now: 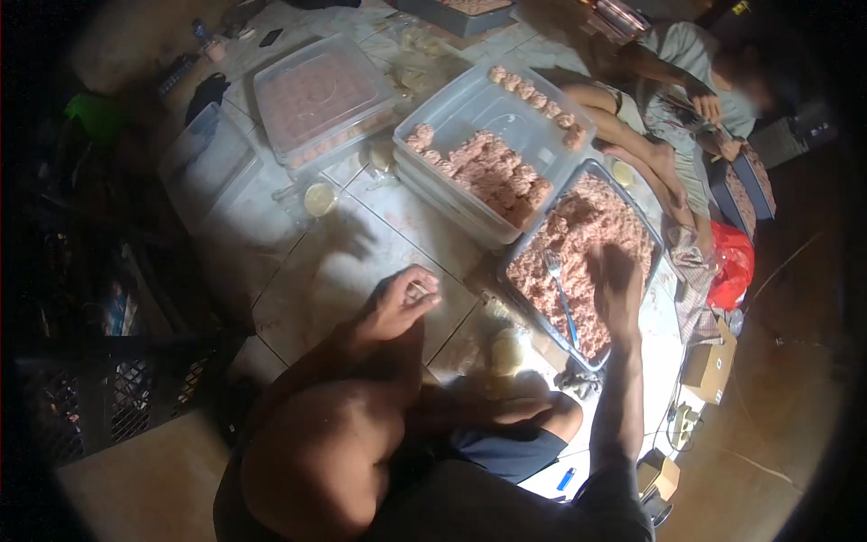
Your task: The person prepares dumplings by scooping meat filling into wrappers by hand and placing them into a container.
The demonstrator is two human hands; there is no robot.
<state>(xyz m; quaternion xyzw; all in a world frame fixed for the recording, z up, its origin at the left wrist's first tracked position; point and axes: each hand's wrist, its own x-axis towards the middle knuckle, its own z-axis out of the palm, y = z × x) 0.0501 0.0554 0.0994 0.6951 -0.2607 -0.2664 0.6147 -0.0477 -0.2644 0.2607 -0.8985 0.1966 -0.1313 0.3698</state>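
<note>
My left hand is curled above the tiled floor, with a small, thin, pale piece between its fingers; what it is cannot be made out. My right hand reaches down at a grey tray of pink minced filling. Its fingers are blurred and dark, and whether they grip any filling is unclear. A fork with a blue handle lies on the filling, left of that hand. Beyond stands a clear plastic box, holding a row of meatball-like portions and a mass of packed portions.
A lidded box of portions stands farther left, near an open clear container. Bagged stacks of round pale wrappers lie about, one stack before my legs. Another person sits right, beside narrow filled trays. A blue lighter lies nearby.
</note>
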